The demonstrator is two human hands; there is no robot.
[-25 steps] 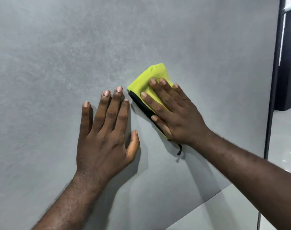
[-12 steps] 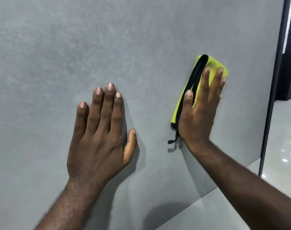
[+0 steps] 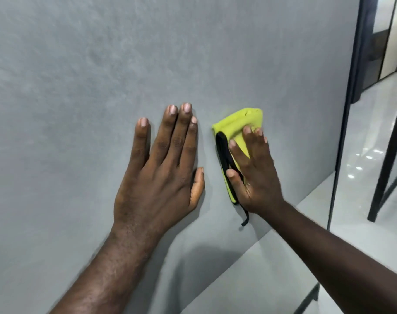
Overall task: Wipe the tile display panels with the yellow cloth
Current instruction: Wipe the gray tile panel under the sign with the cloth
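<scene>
A large grey tile display panel (image 3: pixel 84 64) fills most of the view. My left hand (image 3: pixel 161 173) lies flat against it with straight fingers, holding nothing. Just to its right, my right hand (image 3: pixel 254 175) presses a folded yellow cloth (image 3: pixel 238 123) with a black edge onto the panel, fingers straight and spread over the cloth. The cloth's top sticks out above the fingertips, and a short black loop hangs below the palm. Much of the cloth is hidden under the hand.
The panel's right edge meets a dark metal frame (image 3: pixel 351 91). Beyond it lies a glossy white floor (image 3: pixel 365 159) with a black stand leg (image 3: pixel 388 155). A lighter grey panel (image 3: pixel 261 275) shows at the lower right.
My right hand slid the cloth right and up, then back left and down, close to my left hand. The left hand stayed flat on the panel.
</scene>
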